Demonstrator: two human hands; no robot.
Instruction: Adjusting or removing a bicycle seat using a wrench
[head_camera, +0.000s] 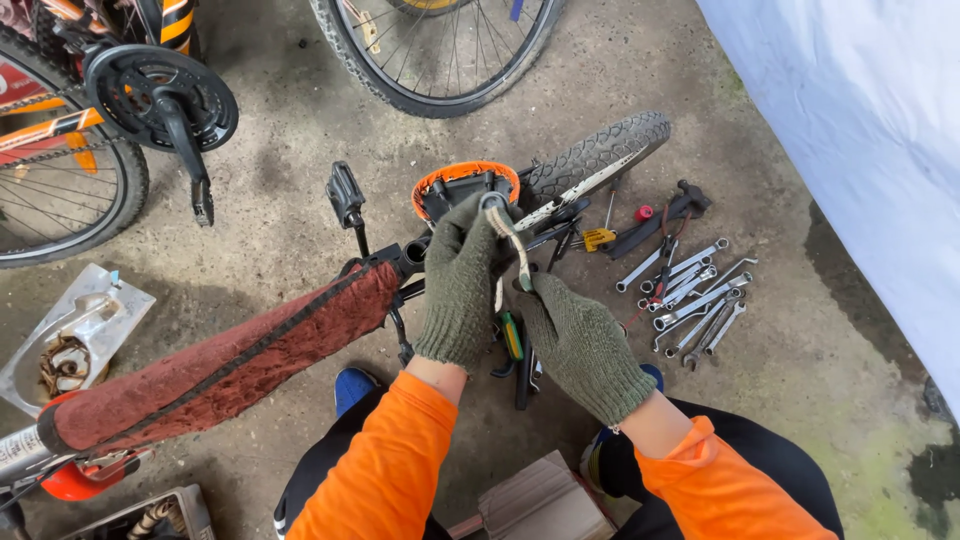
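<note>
We see the gloved left hand (460, 285) and gloved right hand (580, 345) each in a clenched grip on a pale rag strip (510, 240), pulled around the seat post beneath the orange-rimmed saddle (465, 185); wrenches (690, 295) lie nearby on the floor.

- Left hand (460, 285) and right hand (580, 345): coarse knitted green cloth gloves, matt.
- Strip (512, 245) between them: pale, frayed fabric.
- Frame cover (220, 365): dark red, fuzzy cloth.
- Wrenches (690, 295): bright, smooth metal.
- Tyre (595, 155): matt black rubber, knobbly tread.
- Floor (280, 200): rough, stained concrete.
</note>
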